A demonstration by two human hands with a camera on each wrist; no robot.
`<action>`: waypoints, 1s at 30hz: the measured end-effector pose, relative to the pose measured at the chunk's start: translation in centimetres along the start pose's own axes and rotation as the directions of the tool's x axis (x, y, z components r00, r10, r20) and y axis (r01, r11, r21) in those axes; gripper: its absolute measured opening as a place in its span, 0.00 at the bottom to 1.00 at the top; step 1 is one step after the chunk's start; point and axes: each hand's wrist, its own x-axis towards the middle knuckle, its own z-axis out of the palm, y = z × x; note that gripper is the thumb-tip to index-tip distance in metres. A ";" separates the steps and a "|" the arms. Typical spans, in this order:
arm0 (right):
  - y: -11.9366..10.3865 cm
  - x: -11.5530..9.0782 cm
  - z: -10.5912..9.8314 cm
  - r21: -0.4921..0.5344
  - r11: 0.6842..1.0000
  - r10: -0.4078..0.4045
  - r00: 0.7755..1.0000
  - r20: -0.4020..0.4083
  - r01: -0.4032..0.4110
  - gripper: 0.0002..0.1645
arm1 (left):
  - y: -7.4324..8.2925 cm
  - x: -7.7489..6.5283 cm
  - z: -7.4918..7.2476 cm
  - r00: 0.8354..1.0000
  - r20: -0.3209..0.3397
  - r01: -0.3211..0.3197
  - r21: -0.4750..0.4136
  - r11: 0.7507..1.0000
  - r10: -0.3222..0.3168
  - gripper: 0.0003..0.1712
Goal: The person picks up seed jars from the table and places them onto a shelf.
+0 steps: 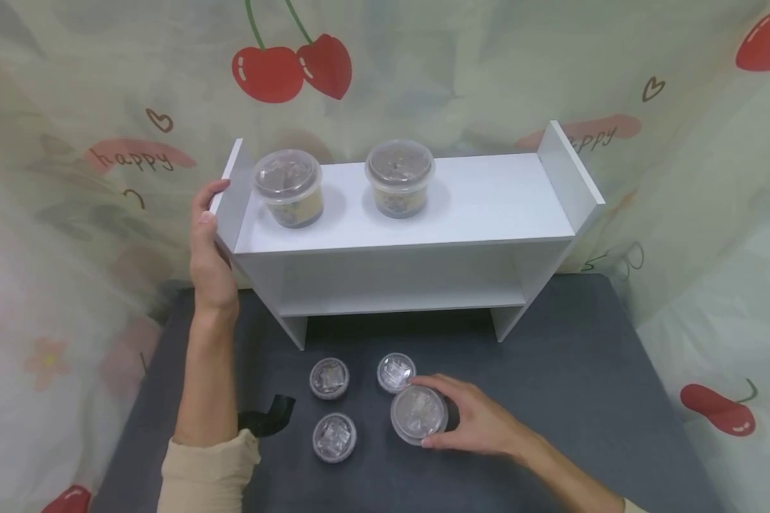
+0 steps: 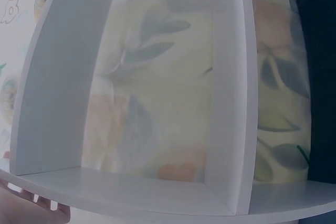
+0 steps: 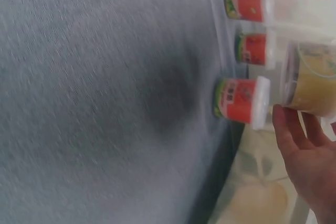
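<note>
My right hand holds a clear round tub with a lid by its sides, above the dark table; yellowish contents show through its wall in the right wrist view. Next to it are three smaller lidded cups: one at the back right, one at the back left and one at the front left. From the right wrist the cups' sides look red with white lids. My left hand grips the left side panel of a white two-tier shelf.
Two lidded tubs stand on the shelf's top board, one at the left and one near the middle. A black strap-like piece lies by my left forearm. A printed curtain hangs behind the dark table.
</note>
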 end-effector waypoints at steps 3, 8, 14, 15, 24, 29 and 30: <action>-0.3 0.1 -0.8 -0.004 1.000 -0.015 1.000 -0.008 0.015 0.49 | -0.1 0.0 0.1 1.000 0.003 -0.001 -0.006 1.000 0.001 0.27; -0.8 0.4 -2.2 -0.010 0.999 -0.031 0.999 -0.029 0.031 0.48 | -0.2 0.0 0.1 1.000 0.002 0.009 -0.013 1.000 -0.009 0.26; -1.8 1.0 -3.9 -0.003 0.999 -0.038 0.998 -0.040 0.038 0.50 | -0.2 0.2 0.1 1.000 0.006 0.020 0.006 1.000 -0.020 0.26; -1.9 1.1 -4.1 -0.006 0.999 -0.038 0.998 -0.040 0.038 0.50 | -0.2 0.2 0.1 1.000 0.009 0.022 0.005 1.000 -0.022 0.26; -3.2 1.4 -5.8 -0.039 0.998 -0.043 0.998 -0.049 0.041 0.47 | -0.4 0.2 0.3 1.000 0.006 0.017 -0.007 1.000 -0.017 0.26; -4.3 1.7 -6.8 -0.042 0.999 -0.019 0.999 -0.051 0.017 0.47 | -0.4 0.0 0.1 1.000 -0.013 0.018 -0.010 1.000 -0.019 0.26; -4.5 1.8 -7.1 -0.035 0.999 -0.017 0.999 -0.051 0.015 0.47 | -0.4 0.0 0.1 1.000 -0.013 0.019 -0.009 1.000 -0.019 0.26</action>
